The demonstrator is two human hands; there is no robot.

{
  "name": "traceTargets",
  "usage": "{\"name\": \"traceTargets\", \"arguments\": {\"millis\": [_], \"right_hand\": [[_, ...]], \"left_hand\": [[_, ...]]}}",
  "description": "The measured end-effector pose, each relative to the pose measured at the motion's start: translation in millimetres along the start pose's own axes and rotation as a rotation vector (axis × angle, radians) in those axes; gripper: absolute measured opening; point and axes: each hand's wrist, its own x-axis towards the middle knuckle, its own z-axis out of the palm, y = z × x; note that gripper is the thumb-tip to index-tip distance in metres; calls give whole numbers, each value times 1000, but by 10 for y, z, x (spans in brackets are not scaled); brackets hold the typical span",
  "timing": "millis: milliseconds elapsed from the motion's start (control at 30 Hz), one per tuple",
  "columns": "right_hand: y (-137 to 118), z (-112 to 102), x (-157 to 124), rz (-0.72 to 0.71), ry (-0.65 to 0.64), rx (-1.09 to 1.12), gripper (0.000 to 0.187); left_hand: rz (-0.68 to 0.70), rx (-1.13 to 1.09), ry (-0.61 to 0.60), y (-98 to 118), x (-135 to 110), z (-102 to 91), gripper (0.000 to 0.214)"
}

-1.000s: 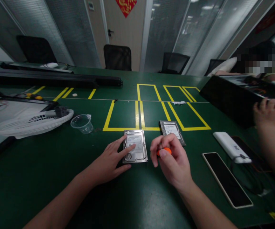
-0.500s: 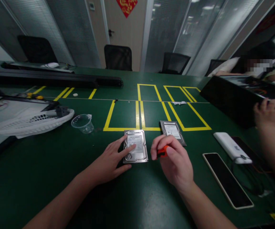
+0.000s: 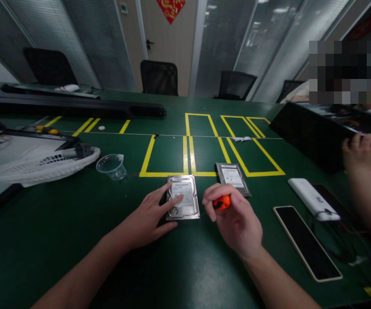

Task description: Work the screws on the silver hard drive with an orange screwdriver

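Observation:
A silver hard drive (image 3: 187, 206) lies label up on the green table. My left hand (image 3: 155, 210) rests on its left side with the fingers spread, two of them across the label and the thumb by the lower edge. My right hand (image 3: 236, 214) is closed around the orange and black handle of a screwdriver (image 3: 223, 202). Its thin shaft, faint and partly hidden, points left to the drive's lower right side; whether the tip touches is unclear. Just behind my right hand lies a second hard drive (image 3: 233, 177), partly covered by the fingers.
A clear plastic cup (image 3: 112, 167) and a white, slotted plastic part (image 3: 43, 167) stand left. At right lie a phone (image 3: 307, 242), a white power bank (image 3: 314, 199) with a cable, and a black case (image 3: 310, 137) under a co-worker's hand (image 3: 365, 150). Yellow tape (image 3: 162, 174) marks the table.
My right hand has turned the screwdriver handle within its fingers, so more of the orange shows. My left hand and both hard drives have stayed in place.

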Motion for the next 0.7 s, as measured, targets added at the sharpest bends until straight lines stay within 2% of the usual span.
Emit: {"name": "traceTargets", "arguments": {"millis": [67, 233, 433, 600, 700], "right_hand": [[4, -2, -2, 13, -8, -17, 36], [56, -30, -24, 15, 17, 12, 12], [64, -23, -30, 40, 34, 32, 8], [19, -2, -7, -2, 37, 14, 33], [8, -7, -1, 15, 33, -12, 32]], "left_hand": [[4, -3, 5, -3, 3, 3, 91], [7, -10, 15, -8, -4, 19, 90], [12, -3, 10, -10, -8, 23, 90], [-5, 2, -10, -7, -4, 16, 90], [-5, -2, -1, 3, -5, 6, 89]]}}
